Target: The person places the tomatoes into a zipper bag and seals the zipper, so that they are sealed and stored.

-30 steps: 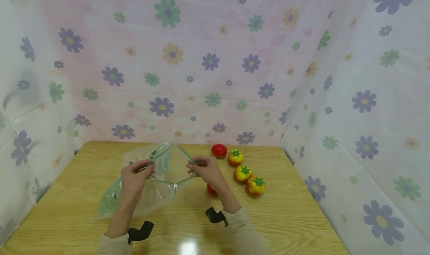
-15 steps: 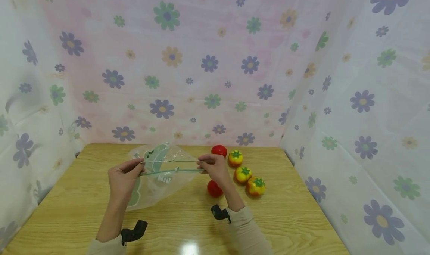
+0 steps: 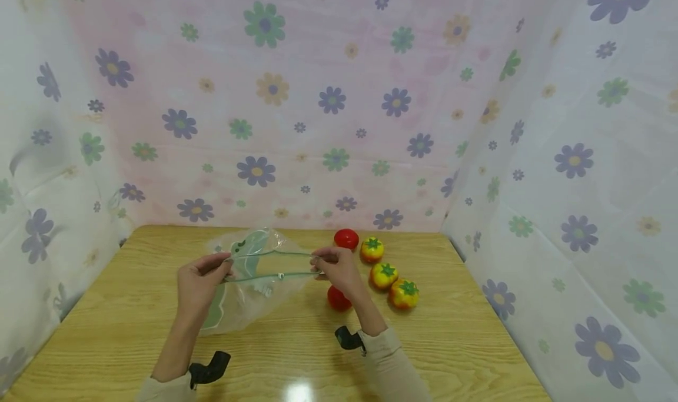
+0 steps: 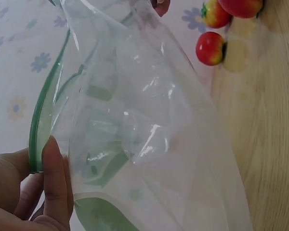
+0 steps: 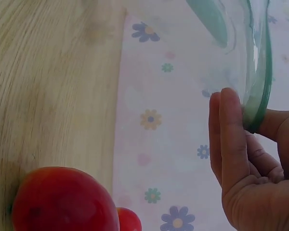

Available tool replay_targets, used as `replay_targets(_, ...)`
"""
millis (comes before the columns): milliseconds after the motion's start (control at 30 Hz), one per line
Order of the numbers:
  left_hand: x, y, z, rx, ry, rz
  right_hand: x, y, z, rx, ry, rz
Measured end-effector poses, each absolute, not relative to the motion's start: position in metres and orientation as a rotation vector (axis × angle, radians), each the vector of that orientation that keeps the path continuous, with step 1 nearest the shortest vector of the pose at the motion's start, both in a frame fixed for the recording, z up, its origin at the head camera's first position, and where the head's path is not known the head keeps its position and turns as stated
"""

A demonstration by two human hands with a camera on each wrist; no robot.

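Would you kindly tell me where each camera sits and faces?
Head: worn on head, facing forward and down; clear bag, left hand, right hand, sleeves show.
Left wrist: worn there, facing the bag; left hand close up, right fingers at top.
Right wrist: worn there, facing the bag and red fruit; only right hand.
Both wrist views share the bag.

- Bag [image 3: 249,302]: clear, wrinkled plastic with green printed patches.
- Green rim [image 4: 34,130]: parted into a long, narrow opening; small pale slider [image 3: 281,276] on its near edge.
- Pose: pinched at opposite ends by left hand [image 3: 197,281] and right hand [image 3: 340,269], mouth raised.
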State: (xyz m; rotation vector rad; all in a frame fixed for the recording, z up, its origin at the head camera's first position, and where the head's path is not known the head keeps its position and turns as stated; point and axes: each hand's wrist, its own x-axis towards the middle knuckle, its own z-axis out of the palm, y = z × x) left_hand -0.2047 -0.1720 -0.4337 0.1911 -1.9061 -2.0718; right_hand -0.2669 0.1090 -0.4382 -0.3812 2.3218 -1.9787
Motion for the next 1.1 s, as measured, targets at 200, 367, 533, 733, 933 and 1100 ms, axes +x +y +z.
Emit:
replay_targets(200,-0.211,-0.166,-0.442,0.140,-2.002,-2.102,-0.265,0.103,-0.442,-0.453,2.309,-1.912)
replay_targets(367,-0.216,-0.155,-0.444,0.134,-2.092,-2.155,-0.264,0.096,-0.444,-0.540,2.305,-1.871)
replay_targets(533,-0.222,-0.147,-0.448,0.114,-2.114,-2.216,-0.264,0.091,-0.447,-0.563,2.299,-1.860)
replay_targets(733,-0.226,-0.137,-0.455,0.089,-2.132,-2.219,-0.262,0.091,-0.448,-0.572,2.273,-1.819)
replay_targets(933,-0.230,-0.129,-0.460,0.080,-2.159,-2.204,-0.262,0.094,-0.451,-0.572,2.280,-1.765)
replay_targets(1100,-0.233,-0.125,-0.462,0.084,-2.183,-2.221,-0.260,0.097,-0.453,-0.572,2.271,-1.758)
